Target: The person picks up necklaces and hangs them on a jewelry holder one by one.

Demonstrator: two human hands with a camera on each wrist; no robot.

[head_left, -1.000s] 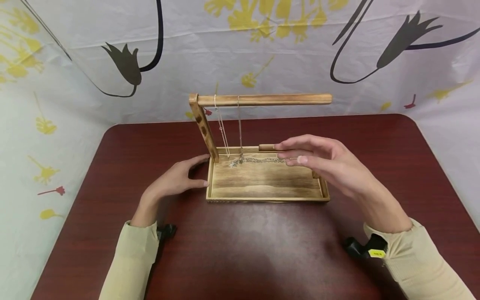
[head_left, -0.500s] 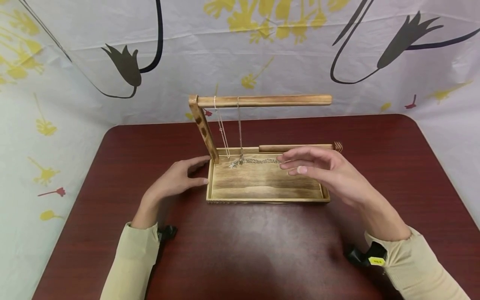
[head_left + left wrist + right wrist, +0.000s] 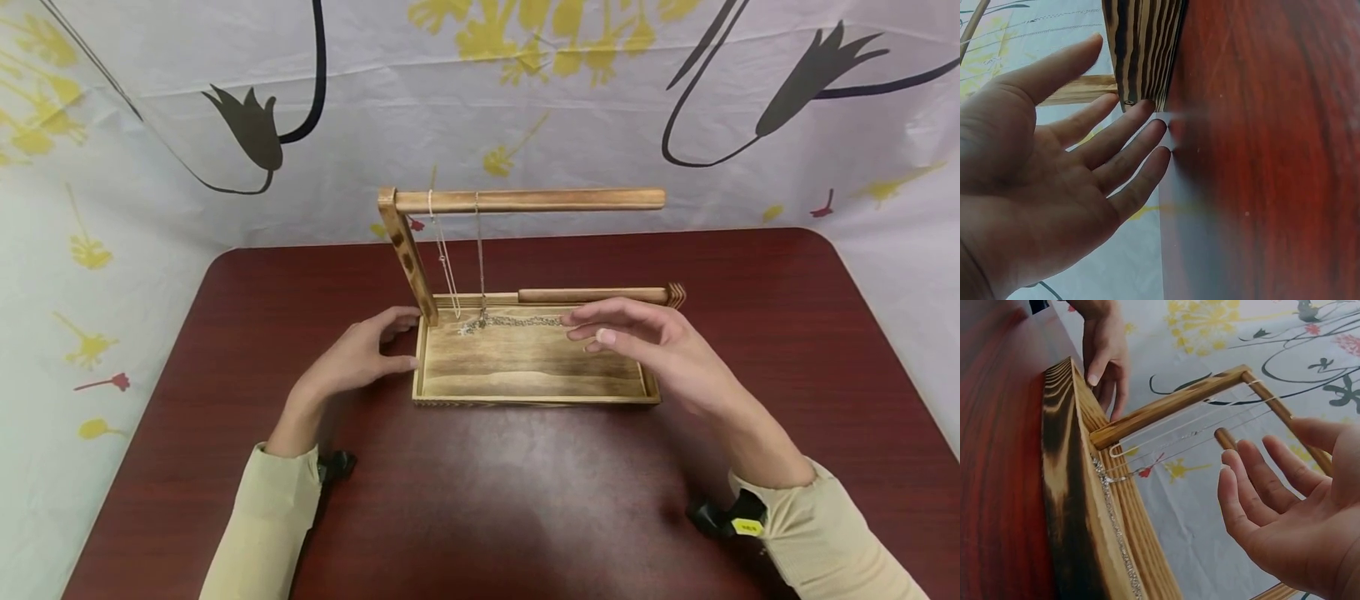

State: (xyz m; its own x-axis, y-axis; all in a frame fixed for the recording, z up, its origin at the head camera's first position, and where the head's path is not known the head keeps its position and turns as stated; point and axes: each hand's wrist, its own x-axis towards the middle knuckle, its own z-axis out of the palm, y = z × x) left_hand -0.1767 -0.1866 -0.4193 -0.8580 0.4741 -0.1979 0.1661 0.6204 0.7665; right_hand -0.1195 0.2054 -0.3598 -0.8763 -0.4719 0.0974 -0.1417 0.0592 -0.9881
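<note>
1. On the bench [image 3: 525, 508], toward the far edge: wooden stand [image 3: 536, 358], formed of shallow tray [image 3: 536, 402], left-end post [image 3: 408, 254] and overhanging bar [image 3: 570, 200]. Probably stiff and fairly light; best gripped by both end walls of the tray, less safely by the bar, with support visible at one end only.

2. Over the bar, near the post: two hanging chains [image 3: 481, 258], likely limp, slippery and prone to tangling; best pinched high, close to the bar.

3. Inside the tray, near the back wall: lying chain [image 3: 521, 321], likely light, yielding and easily snagged; best taken between fingertips.

4. At the tray's left end: left hand [image 3: 348, 354], thumb spread wide of the fingers, nothing held; contact with the wall uncertain.

5. Above the tray's right part: right hand [image 3: 667, 346], fingers loosely curved, thumb apart, empty.

6. In appearance: pale brown wood with scorched dark grain; chains thin, mostly silvery; bright bits at left of the lying chain too small to identify.
</note>
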